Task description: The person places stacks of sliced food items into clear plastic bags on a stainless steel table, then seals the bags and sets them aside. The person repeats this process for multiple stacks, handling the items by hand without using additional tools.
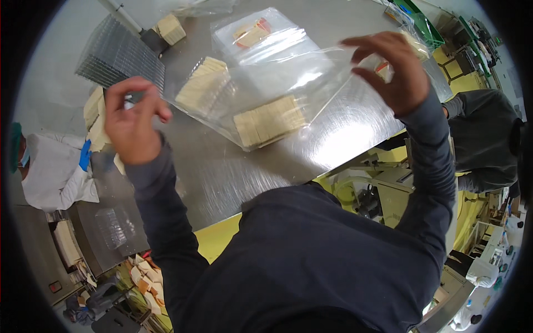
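Observation:
A large clear plastic bag [266, 83] spreads over the steel table between my two hands. Through its film I see a row of pale yellow, flat blocks [270, 119] at the near side. My left hand [133, 119] hangs beside the bag's left corner, its fingers bent but apart, with no firm grip visible. At the bag's upper right corner, my right hand [394, 69] has thumb and fingers spread. A second pale stack [202, 83] lies by the bag's left part, partly covered by film. Behind sits a flat clear packet [255, 33] with a red-and-orange print.
Back left stands a tall stack of clear plastic trays [119, 55], with a pale block [170, 29] beyond it. A co-worker's blue-gloved hand [85, 155] is at the left. Another person [483, 136] stands at the right, near a green crate [425, 25].

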The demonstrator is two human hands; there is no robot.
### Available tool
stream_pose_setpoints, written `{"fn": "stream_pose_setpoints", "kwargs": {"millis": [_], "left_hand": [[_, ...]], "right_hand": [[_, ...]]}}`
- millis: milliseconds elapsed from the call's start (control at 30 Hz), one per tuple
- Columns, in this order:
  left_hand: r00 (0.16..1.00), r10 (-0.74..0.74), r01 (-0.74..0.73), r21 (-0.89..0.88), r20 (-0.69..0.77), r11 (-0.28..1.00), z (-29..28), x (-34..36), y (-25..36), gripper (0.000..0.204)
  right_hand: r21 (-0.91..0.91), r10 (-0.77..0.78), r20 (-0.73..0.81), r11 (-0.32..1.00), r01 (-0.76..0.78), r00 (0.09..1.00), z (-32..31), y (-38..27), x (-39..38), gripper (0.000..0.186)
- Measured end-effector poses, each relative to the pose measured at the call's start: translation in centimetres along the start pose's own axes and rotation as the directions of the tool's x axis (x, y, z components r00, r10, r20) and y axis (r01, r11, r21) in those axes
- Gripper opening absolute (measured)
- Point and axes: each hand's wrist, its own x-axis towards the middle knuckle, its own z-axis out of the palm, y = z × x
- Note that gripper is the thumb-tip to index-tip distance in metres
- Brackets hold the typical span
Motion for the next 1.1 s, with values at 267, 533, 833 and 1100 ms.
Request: {"fn": "stream_pose_setpoints", "kwargs": {"millis": [267, 533, 833, 1100], "left_hand": [[0.885, -0.407, 0.356, -0.233, -0.228, 0.905, -2.9, -10.9, -10.5, 0.013], [0.921, 0.039, -0.317, 0.688, 0.387, 0.653, 1.3, -19.7, -37.5, 0.027], [0.553, -0.827, 0.821, -0.234, 0.097, 0.521, -0.6, -23.7, -22.4, 0.029], [0.546, -0.816, 0.829, -0.266, 0.192, 0.492, -3.1, -24.4, -20.5, 0.023]], "right_hand": [[0.821, 0.853, 0.206, 0.117, -0.559, 0.480, 16.1, 6.4, -16.2, 0.027], [0.300, 0.841, 0.318, 0.349, -0.888, 0.438, 36.8, 3.3, -18.6, 0.041], [0.747, 0.694, 0.611, -0.345, -0.568, 0.381, 26.4, -5.7, -18.7, 0.028], [0.695, 0.516, 0.698, -0.317, -0.646, 0.497, 24.1, -5.1, -18.4, 0.015]]}}
